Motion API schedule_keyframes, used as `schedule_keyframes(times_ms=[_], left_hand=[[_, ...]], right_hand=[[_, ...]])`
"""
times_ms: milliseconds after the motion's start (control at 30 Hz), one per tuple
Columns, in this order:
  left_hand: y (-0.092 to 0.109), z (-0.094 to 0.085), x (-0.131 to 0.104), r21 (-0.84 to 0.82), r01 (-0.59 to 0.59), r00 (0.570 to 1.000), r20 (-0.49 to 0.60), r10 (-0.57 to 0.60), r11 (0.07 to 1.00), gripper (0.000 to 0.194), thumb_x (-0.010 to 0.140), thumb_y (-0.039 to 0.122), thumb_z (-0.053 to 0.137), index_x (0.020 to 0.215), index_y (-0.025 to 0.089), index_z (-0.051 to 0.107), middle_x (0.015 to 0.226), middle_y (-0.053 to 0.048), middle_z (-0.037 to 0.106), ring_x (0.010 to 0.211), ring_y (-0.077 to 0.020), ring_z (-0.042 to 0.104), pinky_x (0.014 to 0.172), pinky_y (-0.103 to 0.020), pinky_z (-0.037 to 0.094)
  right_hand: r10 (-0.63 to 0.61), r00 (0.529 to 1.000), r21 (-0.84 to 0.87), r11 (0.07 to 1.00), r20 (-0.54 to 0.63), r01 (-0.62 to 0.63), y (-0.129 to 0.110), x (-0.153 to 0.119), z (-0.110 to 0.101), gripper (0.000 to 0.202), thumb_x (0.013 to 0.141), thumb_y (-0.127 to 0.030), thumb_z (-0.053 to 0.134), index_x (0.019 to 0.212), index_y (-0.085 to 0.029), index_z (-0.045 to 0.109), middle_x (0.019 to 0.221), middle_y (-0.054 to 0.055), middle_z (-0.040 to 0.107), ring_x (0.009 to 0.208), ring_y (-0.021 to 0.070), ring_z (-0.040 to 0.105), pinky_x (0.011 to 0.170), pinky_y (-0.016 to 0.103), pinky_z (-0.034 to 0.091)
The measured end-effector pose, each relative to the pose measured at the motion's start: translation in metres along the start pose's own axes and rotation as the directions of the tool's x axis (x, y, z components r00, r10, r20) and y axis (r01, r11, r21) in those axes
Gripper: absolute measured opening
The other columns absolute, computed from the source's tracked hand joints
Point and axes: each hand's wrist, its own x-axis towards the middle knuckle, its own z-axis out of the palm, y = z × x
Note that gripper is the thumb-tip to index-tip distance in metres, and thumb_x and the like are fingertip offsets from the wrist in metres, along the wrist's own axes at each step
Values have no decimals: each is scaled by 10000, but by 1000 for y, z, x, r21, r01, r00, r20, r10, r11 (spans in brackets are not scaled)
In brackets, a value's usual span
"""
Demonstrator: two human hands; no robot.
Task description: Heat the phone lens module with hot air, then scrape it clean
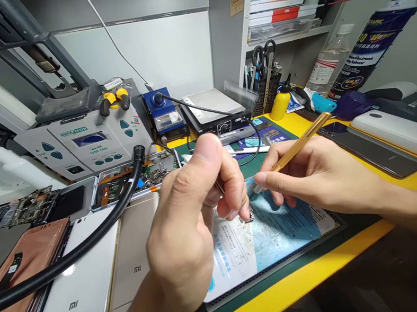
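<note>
My left hand is closed in the middle of the view, thumb up and fingers curled. A thin dark metallic edge shows between its fingers, but most of what it grips is hidden. Just below those fingertips is a small metallic piece. My right hand pinches a slim gold-handled pen-shaped tool, slanted so that its pale lower end points down to the left, near the left fingertips. Under both hands lies a blue and white printed sheet on a flat dark-edged board.
Several phones and back covers, including a white phone, lie at left. A black hose crosses them from the hot-air station. A tray of circuit boards, a soldering station and a yellow bottle stand behind. A dark phone lies right.
</note>
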Motion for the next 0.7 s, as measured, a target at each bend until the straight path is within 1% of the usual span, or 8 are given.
schedule_keyframes(times_ms=[233, 333, 433, 600, 700], left_hand=[[-1, 0, 1, -33, 2, 1000, -1, -2, 999, 564, 1065, 430, 356, 571, 205, 510, 591, -4, 456, 608, -172, 459, 659, -409, 370], [-1, -1, 0, -39, 8, 1000, 4, -8, 999, 539, 1034, 473, 455, 572, 203, 518, 596, 0, 464, 612, -169, 460, 664, -407, 366], [0, -1, -1, -42, 13, 1000, -4, -13, 999, 528, 1000, 497, 529, 560, 206, 511, 589, 1, 460, 607, -169, 461, 659, -408, 370], [-1, 0, 1, -26, 10, 1000, -11, -10, 1000, 546, 1018, 506, 479, 559, 211, 505, 587, -6, 446, 607, -176, 458, 668, -415, 383], [-1, 0, 1, -21, 16, 1000, -14, -17, 1000, 551, 1017, 513, 481, 557, 209, 501, 588, -9, 452, 612, -177, 465, 673, -413, 386]], right_hand=[[11, 1000, 46, 999, 22, -12, 3, 0, 1, 359, 800, -426, 902, 737, -188, 640, 541, -14, 670, 465, 99, 573, 454, 185, 467], [29, 999, 66, 997, 45, -32, 6, 1, 2, 322, 812, -401, 897, 774, -189, 659, 550, -17, 675, 464, 102, 578, 445, 185, 467], [20, 998, 77, 997, 55, -24, 8, 1, 2, 303, 817, -387, 895, 774, -188, 670, 546, -18, 666, 472, 105, 582, 439, 183, 461], [26, 999, 71, 997, 44, -29, 9, 1, 3, 307, 820, -409, 889, 785, -190, 676, 554, -16, 673, 442, 105, 572, 409, 192, 446], [17, 999, 80, 997, 50, -21, 8, 1, 3, 303, 816, -387, 895, 777, -182, 675, 551, -20, 671, 451, 98, 575, 423, 181, 454]])
